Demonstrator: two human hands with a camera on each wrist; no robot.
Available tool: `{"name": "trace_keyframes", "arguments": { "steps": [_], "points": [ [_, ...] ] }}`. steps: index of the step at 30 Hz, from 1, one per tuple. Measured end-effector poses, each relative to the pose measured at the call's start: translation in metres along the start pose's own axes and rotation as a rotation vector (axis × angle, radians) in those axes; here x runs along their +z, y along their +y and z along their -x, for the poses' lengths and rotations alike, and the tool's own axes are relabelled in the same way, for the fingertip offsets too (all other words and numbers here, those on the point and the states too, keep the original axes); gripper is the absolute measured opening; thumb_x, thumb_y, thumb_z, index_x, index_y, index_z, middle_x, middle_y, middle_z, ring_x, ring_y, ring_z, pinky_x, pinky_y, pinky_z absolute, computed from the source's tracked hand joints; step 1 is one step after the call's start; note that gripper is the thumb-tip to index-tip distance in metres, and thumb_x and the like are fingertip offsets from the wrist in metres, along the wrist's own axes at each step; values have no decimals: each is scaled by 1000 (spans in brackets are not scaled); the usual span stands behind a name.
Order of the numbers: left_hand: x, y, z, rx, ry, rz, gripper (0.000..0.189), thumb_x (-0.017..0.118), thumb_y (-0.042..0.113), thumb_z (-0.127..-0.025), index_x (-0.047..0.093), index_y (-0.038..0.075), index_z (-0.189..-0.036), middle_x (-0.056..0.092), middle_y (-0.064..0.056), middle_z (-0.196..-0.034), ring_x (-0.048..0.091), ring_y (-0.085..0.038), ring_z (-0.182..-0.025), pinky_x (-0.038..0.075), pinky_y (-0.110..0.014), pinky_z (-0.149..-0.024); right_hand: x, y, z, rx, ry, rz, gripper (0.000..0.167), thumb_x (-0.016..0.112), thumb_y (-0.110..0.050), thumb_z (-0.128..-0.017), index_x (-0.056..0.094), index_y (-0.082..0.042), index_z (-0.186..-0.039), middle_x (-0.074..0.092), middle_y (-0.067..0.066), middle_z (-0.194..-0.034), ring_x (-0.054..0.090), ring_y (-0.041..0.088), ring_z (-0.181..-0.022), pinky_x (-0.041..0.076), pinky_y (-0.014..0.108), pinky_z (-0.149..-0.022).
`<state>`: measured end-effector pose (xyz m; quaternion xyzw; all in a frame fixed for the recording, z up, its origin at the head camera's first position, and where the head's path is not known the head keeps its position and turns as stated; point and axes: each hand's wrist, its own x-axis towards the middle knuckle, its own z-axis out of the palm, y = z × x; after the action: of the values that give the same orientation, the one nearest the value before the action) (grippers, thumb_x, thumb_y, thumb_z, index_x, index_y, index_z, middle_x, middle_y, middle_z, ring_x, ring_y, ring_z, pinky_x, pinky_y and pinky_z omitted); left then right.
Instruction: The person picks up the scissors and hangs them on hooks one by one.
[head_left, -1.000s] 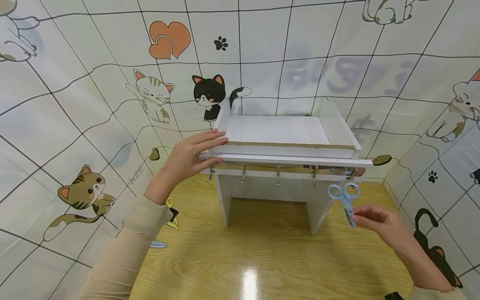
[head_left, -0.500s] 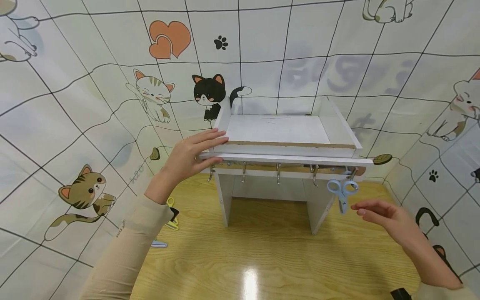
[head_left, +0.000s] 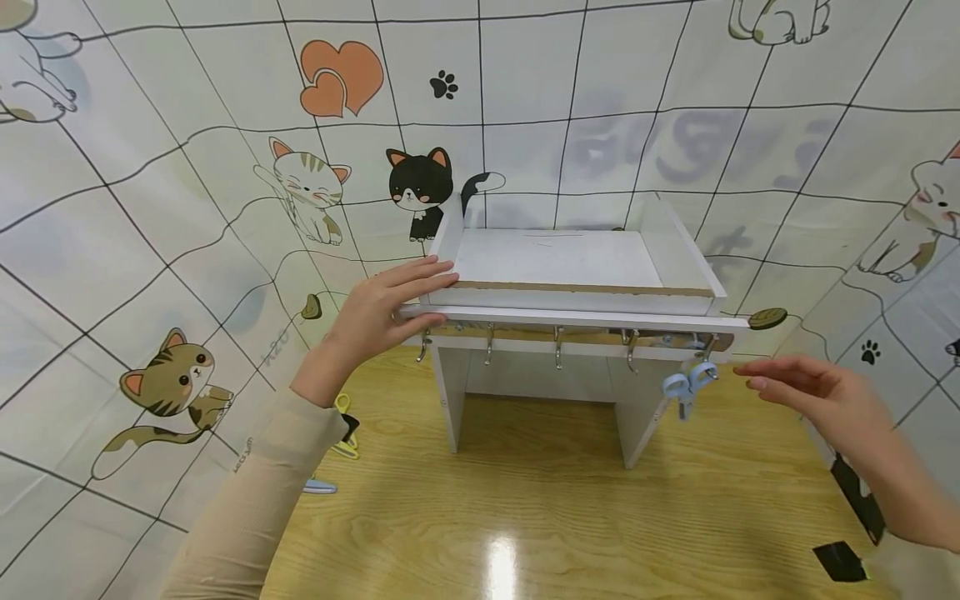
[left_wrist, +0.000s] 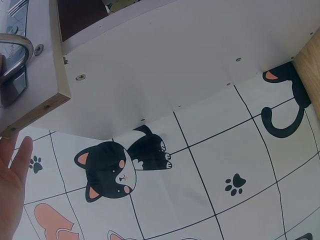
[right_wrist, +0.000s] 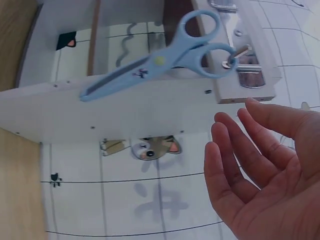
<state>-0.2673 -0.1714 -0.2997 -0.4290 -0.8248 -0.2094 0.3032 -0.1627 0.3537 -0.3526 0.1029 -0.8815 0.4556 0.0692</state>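
Note:
A pair of light blue scissors point(head_left: 688, 387) hangs by one handle loop on the rightmost metal hook of a white shelf unit point(head_left: 577, 318). In the right wrist view the scissors point(right_wrist: 165, 60) show the hook poking through that loop. My right hand point(head_left: 832, 408) is beside the scissors, apart from them, its fingers loosely bent and holding nothing. My left hand point(head_left: 378, 307) rests on the left end of the shelf's front edge, fingers straight over the top and thumb below. The left wrist view catches only part of that hand point(left_wrist: 14, 185).
Several other hooks point(head_left: 558, 348) line the front rail. On the wooden table point(head_left: 420, 517), yellow scissors point(head_left: 345, 442) and a light blue object point(head_left: 320, 487) lie left, partly behind the left forearm. Cat-print sheeting point(head_left: 555, 92) surrounds the unit. A black patch point(head_left: 840, 562) shows near the right sleeve.
My right hand has let go of the scissors' blades and drawn away to the right. The scissors now hang freely from the hook, turned differently. My left hand has stayed put.

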Motion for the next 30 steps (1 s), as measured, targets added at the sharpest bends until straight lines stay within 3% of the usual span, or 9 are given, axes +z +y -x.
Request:
{"name": "trace_keyframes", "arguments": {
  "steps": [8, 12, 16, 24, 26, 30],
  "points": [
    [0, 0, 0, -10, -12, -10, 57, 82, 26, -82, 63, 20, -136, 61, -2, -143, 54, -22, -135, 51, -43, -104, -17, -33, -12, 5, 175, 112, 21, 66, -14, -97, 67, -16, -118, 59, -41, -103, 57, -18, -85, 40, 1, -69],
    [0, -1, 1, -9, -10, -9, 57, 82, 26, -82, 63, 20, -136, 61, -2, -142, 55, -22, -135, 51, -44, -103, -21, -48, -18, -67, 240, 160, 25, 67, -12, -96, 67, -15, -120, 57, -40, -105, 56, -23, -83, 40, -2, -69],
    [0, 0, 1, -9, -8, -15, 56, 82, 26, -83, 64, 20, -136, 61, -2, -142, 55, -22, -135, 52, -44, -102, -19, -63, -23, -209, 264, 202, 33, 69, -3, -92, 67, -8, -125, 59, -38, -111, 56, -24, -90, 41, -5, -76],
    [-1, 0, 1, -9, -14, -14, 57, 82, 27, -82, 63, 21, -136, 61, -1, -142, 54, -20, -135, 53, -41, -101, -9, -83, -36, -547, 246, 392, 57, 81, 10, -72, 70, -10, -125, 54, -32, -133, 51, -22, -107, 35, -6, -91],
    [-1, 0, 1, -13, -18, -12, 57, 82, 27, -83, 63, 21, -136, 61, -1, -143, 54, -20, -135, 53, -41, -102, -8, -84, -39, -596, 243, 443, 63, 84, 8, -69, 69, -12, -127, 53, -29, -136, 48, -24, -111, 35, -5, -88],
    [-2, 1, 0, -17, -24, -18, 57, 81, 28, -83, 63, 22, -137, 61, 0, -143, 54, -20, -136, 52, -42, -104, -6, -80, -46, -686, 233, 508, 68, 86, 6, -65, 69, -13, -128, 61, -12, -136, 44, -25, -120, 37, 0, -78]
  ]
}}
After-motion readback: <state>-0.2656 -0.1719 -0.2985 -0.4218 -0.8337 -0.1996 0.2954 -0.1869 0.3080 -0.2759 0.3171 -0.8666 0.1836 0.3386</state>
